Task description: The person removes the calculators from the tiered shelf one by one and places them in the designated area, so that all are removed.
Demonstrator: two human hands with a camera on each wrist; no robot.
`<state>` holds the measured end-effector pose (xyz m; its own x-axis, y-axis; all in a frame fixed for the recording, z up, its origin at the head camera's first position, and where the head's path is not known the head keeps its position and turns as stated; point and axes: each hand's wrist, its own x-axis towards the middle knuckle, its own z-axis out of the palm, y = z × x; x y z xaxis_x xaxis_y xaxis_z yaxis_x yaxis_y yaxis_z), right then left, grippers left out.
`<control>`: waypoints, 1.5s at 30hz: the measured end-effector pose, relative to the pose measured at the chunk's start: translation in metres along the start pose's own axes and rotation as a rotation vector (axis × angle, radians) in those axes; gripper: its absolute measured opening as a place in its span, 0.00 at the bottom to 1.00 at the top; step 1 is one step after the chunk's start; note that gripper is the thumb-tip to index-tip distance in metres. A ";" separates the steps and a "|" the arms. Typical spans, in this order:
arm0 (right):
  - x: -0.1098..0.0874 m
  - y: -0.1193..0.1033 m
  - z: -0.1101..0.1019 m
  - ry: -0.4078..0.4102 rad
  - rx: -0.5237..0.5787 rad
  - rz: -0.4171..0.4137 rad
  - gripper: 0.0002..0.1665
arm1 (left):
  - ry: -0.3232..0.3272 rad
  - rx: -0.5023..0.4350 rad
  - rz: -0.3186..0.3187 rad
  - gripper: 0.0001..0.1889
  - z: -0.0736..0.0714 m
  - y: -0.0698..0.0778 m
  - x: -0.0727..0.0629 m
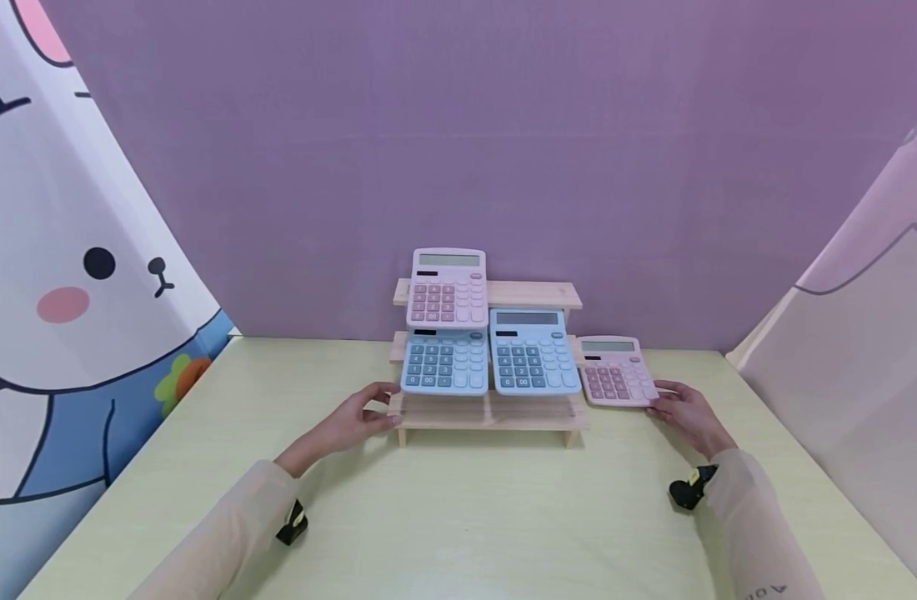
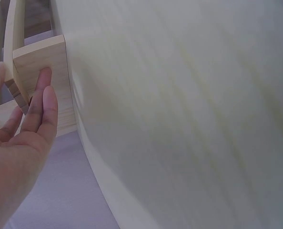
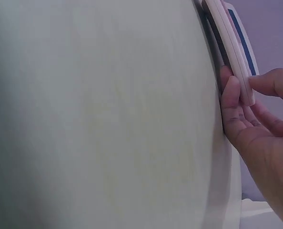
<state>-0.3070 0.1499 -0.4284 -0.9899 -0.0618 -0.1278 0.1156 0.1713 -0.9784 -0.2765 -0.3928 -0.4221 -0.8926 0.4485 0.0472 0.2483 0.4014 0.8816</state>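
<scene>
At the right of the head view, my right hand pinches the lower right corner of a pink calculator beside the stand. The right wrist view shows the thumb on its top face and fingers beneath its edge. My left hand holds the left end of the lowest shelf of a tiered wooden stand, thumb on one side of the slat and fingers on the other. On the stand, another pink calculator leans at upper left, above a blue calculator whose top it hides. A second blue calculator leans at right.
The stand sits on a pale yellow-green table, near a purple backdrop. A cartoon-printed cloth hangs at left, and a pale one at right. Black devices are strapped at both wrists.
</scene>
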 end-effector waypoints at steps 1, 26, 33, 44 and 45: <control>0.000 0.000 0.000 -0.001 -0.008 0.002 0.35 | 0.000 -0.002 -0.002 0.32 0.000 0.000 0.000; -0.001 0.003 -0.002 -0.010 -0.129 0.001 0.34 | 0.009 0.003 -0.011 0.31 0.000 -0.003 0.001; 0.001 0.001 -0.001 -0.001 -0.196 0.045 0.34 | 0.012 0.015 0.001 0.31 0.000 -0.001 0.001; 0.000 0.000 0.000 0.014 -0.246 0.042 0.34 | 0.011 0.004 -0.013 0.31 0.000 -0.002 0.001; 0.001 -0.001 0.001 0.018 -0.253 0.040 0.34 | 0.010 0.005 -0.012 0.31 -0.001 -0.001 0.000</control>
<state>-0.3076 0.1493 -0.4280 -0.9865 -0.0331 -0.1606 0.1327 0.4141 -0.9005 -0.2774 -0.3935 -0.4231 -0.8991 0.4359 0.0412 0.2395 0.4109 0.8797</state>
